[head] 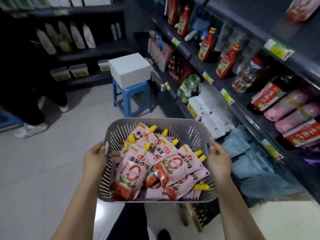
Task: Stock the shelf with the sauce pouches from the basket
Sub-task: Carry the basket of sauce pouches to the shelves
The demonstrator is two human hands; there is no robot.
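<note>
A grey slotted plastic basket (188,129) is held in front of me above the floor. It is filled with several pink tomato sauce pouches (133,172) that have yellow spouts and lie in a loose pile. My left hand (94,159) grips the basket's left rim. On the opposite rim my right hand (219,160) is closed. The dark shelf unit (195,59) stands to my right, stocked with red ketchup bottles (225,62) and other packs.
A blue plastic stool (131,99) carrying a white box (129,70) stands ahead by the shelf's end. Another person's legs and white shoes (31,129) are at the left. A second dark shelf lines the back wall. Blue cloths (242,153) lie on the lowest shelf.
</note>
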